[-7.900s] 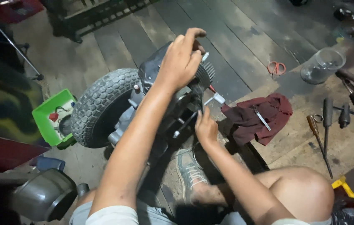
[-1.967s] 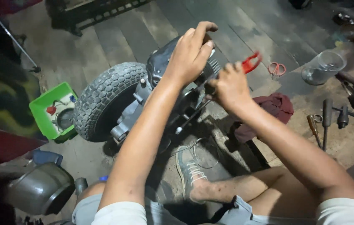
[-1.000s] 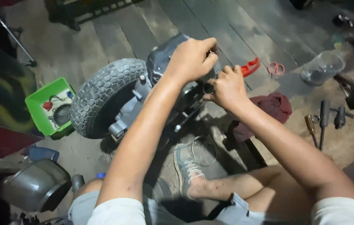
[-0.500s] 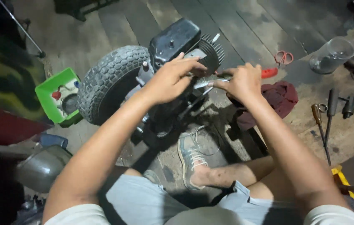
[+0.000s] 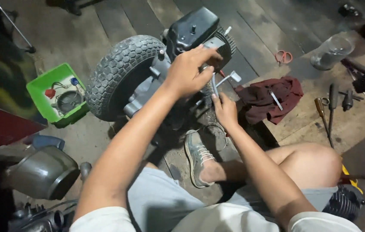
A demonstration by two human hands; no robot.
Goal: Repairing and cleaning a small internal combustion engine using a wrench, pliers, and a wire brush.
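A small engine [image 5: 191, 30] with a black cover, a finned cylinder and a knobbly tyre [image 5: 120, 75] lies on the floor in front of me. My left hand [image 5: 189, 71] grips the engine's side just below the black cover. My right hand [image 5: 225, 109] is below it, fingers closed on a bent silver wrench [image 5: 223, 81] whose head points up at the engine. My shoe [image 5: 197, 157] rests against the engine's base.
A maroon rag [image 5: 260, 103] with a spanner [image 5: 275, 99] on it lies to the right. Beyond it are red scissors [image 5: 283, 56], a clear plastic tub [image 5: 331, 51] and screwdrivers [image 5: 328, 107]. A green tray [image 5: 40, 96] of small parts and a metal pot [image 5: 40, 174] sit at the left.
My right hand has dropped from beside the left hand to below the engine, now on the silver wrench. The red-handled tool it held is out of it. My left hand stays on the engine.
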